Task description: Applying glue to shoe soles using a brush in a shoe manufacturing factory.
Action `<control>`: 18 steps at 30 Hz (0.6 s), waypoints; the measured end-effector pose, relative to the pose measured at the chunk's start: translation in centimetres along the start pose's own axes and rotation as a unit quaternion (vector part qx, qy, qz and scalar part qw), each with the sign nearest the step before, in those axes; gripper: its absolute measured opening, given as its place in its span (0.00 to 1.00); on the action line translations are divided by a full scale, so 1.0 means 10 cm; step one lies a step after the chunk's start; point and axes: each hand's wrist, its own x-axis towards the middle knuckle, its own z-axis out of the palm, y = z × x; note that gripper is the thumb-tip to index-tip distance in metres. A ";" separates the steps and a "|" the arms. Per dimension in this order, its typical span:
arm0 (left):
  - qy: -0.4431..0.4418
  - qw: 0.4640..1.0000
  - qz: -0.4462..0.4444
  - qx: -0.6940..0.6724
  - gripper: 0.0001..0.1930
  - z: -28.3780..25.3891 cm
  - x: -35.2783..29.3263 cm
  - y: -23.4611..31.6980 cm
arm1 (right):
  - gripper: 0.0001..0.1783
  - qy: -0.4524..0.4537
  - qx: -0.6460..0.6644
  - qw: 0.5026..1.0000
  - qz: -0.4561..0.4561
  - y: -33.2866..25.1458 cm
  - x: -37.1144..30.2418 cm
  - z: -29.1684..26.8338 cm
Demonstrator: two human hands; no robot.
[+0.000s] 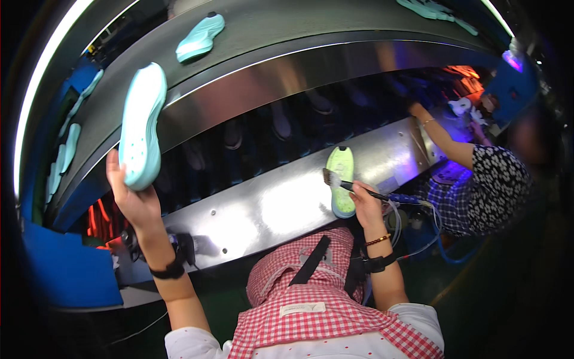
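1. the person's left hand [136,200] is raised at the left, fingers wrapped around the lower end of a turquoise shoe sole [142,122] and gripping it; the far side of that grip is hidden.
2. this sole stands nearly upright in view, overlapping the near edge of a dark conveyor belt [287,24] — whether it touches the belt cannot be told.
3. the person's right hand [368,206] has its fingers closed on the black handle of a brush [354,188], which points left.
4. the brush's brown bristles are over the middle of a yellow-green shoe sole [342,161]; contact is too small to make out.
5. the yellow-green sole appears to lie on a shiny metal ledge [263,200], its black-tipped end away from the person, its near end beside the right hand.
6. on the belt sits a smaller-looking turquoise sole with a black tab [201,39], with more turquoise pieces [427,8] at the upper right.
7. under the belt, a dark recess holds dim shoe-like shapes [281,119].
8. at the right, a co-worker in a black-and-white floral top [499,188] stretches an arm toward the ledge — the fingers there are too dark to read.
9. the person wears a red-and-white checked apron [287,332].
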 end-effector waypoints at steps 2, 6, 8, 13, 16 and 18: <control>-0.107 0.978 -0.179 0.018 0.22 -0.49 -0.10 -0.15 | 0.10 0.012 -0.016 1.000 -0.012 0.05 -0.03 0.01; -0.289 0.884 -0.290 -0.226 0.32 -0.80 -0.77 -0.54 | 0.10 0.013 -0.031 0.999 -0.023 0.06 -0.07 0.05; -0.323 0.800 -0.370 -0.343 0.36 -1.19 -0.98 -0.94 | 0.09 -0.009 -0.032 0.999 -0.027 0.05 -0.12 0.12; -0.181 0.776 -0.543 -0.266 0.46 -0.93 -1.53 -1.39 | 0.09 -0.101 -0.065 0.993 0.001 0.04 -0.24 0.35; -0.197 0.730 -0.583 -0.299 0.47 -0.65 -1.63 -1.50 | 0.08 -0.159 -0.122 0.980 0.008 0.12 -0.35 0.54; -0.180 0.723 -0.594 -0.304 0.47 -0.51 -1.69 -1.54 | 0.08 -0.182 -0.172 0.968 0.009 0.13 -0.39 0.71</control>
